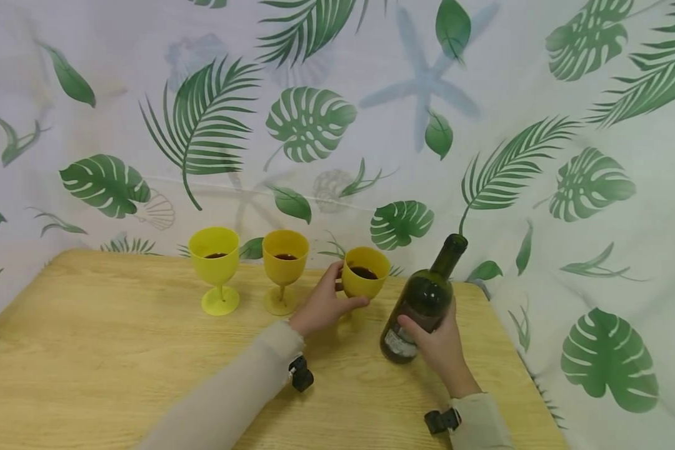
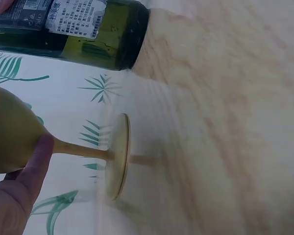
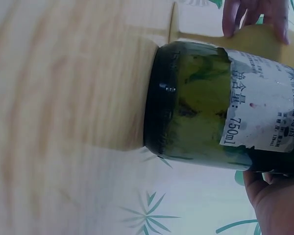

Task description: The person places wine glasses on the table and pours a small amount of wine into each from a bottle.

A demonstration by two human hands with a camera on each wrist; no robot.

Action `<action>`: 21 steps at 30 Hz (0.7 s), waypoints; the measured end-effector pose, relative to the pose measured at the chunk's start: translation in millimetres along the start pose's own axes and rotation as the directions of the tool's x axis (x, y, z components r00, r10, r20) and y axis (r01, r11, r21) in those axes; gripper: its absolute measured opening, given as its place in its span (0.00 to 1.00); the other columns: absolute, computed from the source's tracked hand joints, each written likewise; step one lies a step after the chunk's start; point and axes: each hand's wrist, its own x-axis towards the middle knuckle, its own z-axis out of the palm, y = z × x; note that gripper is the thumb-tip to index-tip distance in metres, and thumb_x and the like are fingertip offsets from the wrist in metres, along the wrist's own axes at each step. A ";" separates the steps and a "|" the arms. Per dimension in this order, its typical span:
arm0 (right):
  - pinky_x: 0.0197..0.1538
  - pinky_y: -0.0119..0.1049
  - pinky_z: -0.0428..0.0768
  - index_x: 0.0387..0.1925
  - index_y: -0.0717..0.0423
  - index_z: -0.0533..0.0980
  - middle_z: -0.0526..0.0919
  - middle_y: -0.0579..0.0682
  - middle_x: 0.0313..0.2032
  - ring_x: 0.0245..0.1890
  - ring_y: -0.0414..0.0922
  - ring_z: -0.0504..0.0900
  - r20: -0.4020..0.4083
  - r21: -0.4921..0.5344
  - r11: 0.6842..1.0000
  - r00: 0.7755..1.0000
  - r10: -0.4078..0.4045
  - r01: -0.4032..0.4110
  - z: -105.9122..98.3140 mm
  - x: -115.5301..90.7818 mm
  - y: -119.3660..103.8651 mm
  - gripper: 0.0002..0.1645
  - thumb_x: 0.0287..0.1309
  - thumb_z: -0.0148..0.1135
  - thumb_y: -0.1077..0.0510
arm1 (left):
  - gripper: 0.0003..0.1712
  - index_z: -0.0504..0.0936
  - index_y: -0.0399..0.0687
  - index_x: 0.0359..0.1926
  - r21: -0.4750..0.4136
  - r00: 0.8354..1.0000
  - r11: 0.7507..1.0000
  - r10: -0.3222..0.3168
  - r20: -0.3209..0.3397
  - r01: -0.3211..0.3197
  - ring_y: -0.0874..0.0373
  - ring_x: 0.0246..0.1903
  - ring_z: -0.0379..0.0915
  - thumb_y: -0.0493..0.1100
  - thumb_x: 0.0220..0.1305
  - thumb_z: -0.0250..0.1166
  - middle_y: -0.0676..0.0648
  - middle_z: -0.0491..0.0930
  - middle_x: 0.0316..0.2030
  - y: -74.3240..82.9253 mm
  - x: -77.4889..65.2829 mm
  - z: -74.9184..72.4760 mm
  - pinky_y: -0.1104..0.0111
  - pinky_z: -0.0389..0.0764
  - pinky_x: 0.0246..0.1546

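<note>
My left hand (image 1: 323, 306) grips the bowl of a yellow goblet (image 1: 364, 286) with dark liquid inside, thumb along its near side. In the left wrist view the goblet's stem and round foot (image 2: 118, 156) show close to the tabletop; whether they touch I cannot tell. My right hand (image 1: 441, 347) is wrapped around a green glass wine bottle (image 1: 427, 292), which leans to the right with its open mouth up. The bottle's white label (image 3: 262, 105) reads 750ml in the right wrist view. Bottle and goblet stand apart, side by side.
Two more yellow goblets, a left one (image 1: 214, 259) and a middle one (image 1: 285, 257), stand upright near the back edge of the wooden table (image 1: 118, 356), each with some dark liquid. A leaf-patterned curtain (image 1: 337, 181) hangs right behind the table.
</note>
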 end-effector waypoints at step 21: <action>0.74 0.62 0.60 0.81 0.43 0.40 0.64 0.60 0.71 0.72 0.59 0.64 0.002 0.003 1.000 1.000 0.020 -0.020 0.0 -2.6 -4.7 0.61 0.63 0.73 0.54 | 0.56 0.42 0.53 0.83 -0.107 0.998 0.993 -0.059 -0.028 0.055 0.41 0.72 0.64 0.52 0.69 0.71 0.39 0.60 0.76 -2.8 -0.9 -1.1 0.50 0.74 0.67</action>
